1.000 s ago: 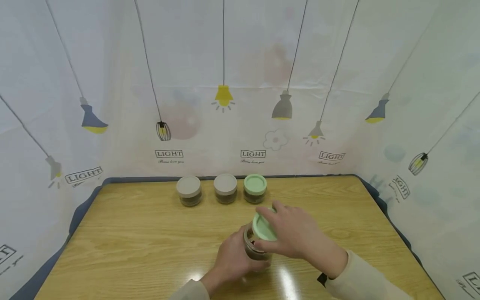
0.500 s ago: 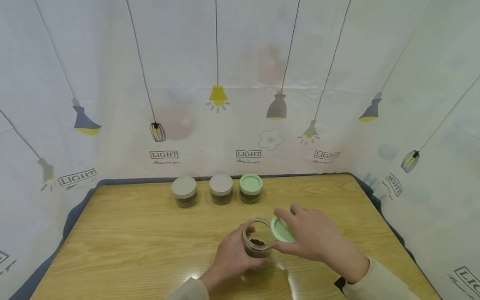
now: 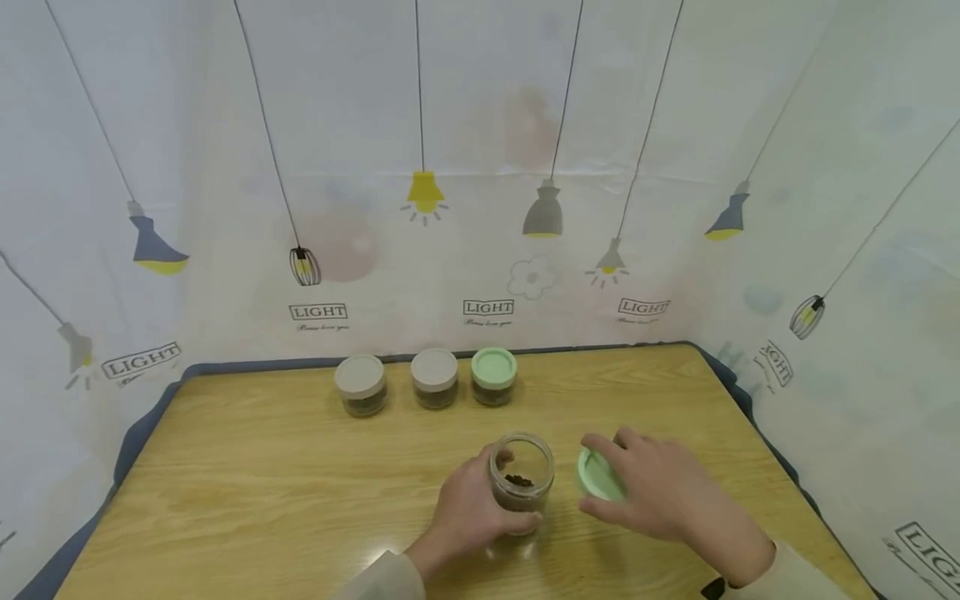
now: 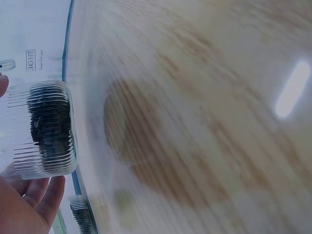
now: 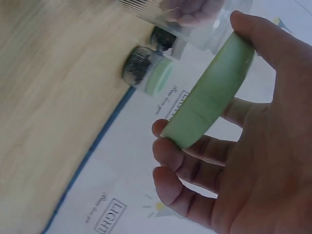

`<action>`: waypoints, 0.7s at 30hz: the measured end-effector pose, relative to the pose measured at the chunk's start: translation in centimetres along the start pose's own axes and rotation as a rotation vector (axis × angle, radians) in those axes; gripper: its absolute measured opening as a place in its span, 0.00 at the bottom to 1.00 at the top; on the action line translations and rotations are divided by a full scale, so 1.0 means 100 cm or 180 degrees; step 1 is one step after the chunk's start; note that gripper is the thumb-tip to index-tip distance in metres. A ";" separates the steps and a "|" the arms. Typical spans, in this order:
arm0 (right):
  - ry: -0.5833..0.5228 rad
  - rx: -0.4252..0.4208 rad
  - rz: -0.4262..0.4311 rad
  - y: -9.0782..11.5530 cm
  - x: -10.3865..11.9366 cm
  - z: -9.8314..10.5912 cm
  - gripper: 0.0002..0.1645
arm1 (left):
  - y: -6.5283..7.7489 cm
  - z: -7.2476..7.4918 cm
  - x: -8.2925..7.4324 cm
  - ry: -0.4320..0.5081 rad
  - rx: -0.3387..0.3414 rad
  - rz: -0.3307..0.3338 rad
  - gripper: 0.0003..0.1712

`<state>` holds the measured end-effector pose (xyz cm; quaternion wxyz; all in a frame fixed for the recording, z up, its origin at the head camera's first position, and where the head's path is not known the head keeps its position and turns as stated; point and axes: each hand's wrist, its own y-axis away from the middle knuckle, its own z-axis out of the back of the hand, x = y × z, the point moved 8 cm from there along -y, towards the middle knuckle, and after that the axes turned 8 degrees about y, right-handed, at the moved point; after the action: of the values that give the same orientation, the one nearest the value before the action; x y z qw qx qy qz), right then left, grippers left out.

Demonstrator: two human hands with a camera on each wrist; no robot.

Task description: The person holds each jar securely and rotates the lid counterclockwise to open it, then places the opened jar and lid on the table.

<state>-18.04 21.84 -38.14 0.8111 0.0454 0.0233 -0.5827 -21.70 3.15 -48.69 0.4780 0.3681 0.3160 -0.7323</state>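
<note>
My left hand (image 3: 472, 508) grips an uncapped clear jar (image 3: 522, 477) from its left side, thumb in front and fingers behind. Dark, crumbly contents (image 4: 49, 124) fill part of the ribbed jar in the left wrist view, where a gap shows between its base and the tabletop. My right hand (image 3: 663, 492) holds a light green round lid (image 3: 600, 475) by its edge, to the right of the jar. In the right wrist view the lid (image 5: 210, 95) is tilted, pinched between thumb and fingertips.
Along the back of the wooden table (image 3: 262, 467) stand two jars with greyish lids, one left (image 3: 362, 385) and one beside it (image 3: 435, 377), then a green-lidded jar (image 3: 493, 376). A printed cloth backdrop (image 3: 390, 275) rises behind and at both sides.
My right hand has carried the green lid off to the right, away from the jar's mouth, exposing the contents. My left hand keeps its grip on the jar. The head view has shifted slightly.
</note>
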 end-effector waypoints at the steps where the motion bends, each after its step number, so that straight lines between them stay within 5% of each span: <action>1: -0.0063 0.0067 -0.0016 0.001 -0.002 -0.005 0.45 | 0.000 0.000 0.000 -0.0005 -0.0002 -0.0001 0.52; 5: -0.0269 0.0246 -0.0043 0.007 -0.009 -0.021 0.44 | 0.000 -0.002 -0.002 -0.0006 -0.0009 -0.0004 0.54; 13: -0.0374 0.0157 -0.0092 0.018 -0.022 -0.047 0.47 | 0.000 -0.004 -0.006 -0.0043 -0.0044 -0.0072 0.53; 21: -0.1083 0.0421 -0.0346 0.030 -0.034 -0.073 0.47 | 0.000 -0.008 -0.010 -0.0040 -0.0017 -0.0166 0.51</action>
<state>-16.21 26.70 -45.00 0.7659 -0.0018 -0.1502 -0.6252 -21.28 4.26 -48.27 0.4617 0.3538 0.3244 -0.7459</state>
